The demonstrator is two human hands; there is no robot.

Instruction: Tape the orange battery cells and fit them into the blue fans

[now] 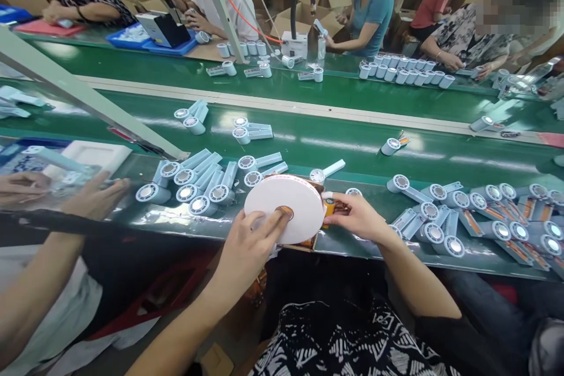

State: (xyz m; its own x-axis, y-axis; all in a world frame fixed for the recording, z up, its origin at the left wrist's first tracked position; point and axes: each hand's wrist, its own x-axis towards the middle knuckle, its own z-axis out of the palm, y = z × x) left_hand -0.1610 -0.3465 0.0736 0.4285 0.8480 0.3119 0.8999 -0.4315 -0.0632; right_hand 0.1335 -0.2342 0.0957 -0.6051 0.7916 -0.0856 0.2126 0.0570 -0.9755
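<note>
A large white roll lies over a small box at the table's front edge. My left hand rests on the roll, with fingertips at the hole in its middle and the fingers extended. To the right of the roll, my right hand has thumb and fingers closed on a small yellow cylinder with a white tip on top. Just behind the roll lies a light blue handle part with a round head.
Light blue parts lie in groups to the left and right. Beyond runs a green conveyor with more parts. At the left, a co-worker's hands are near a slanted metal post. Several people sit across.
</note>
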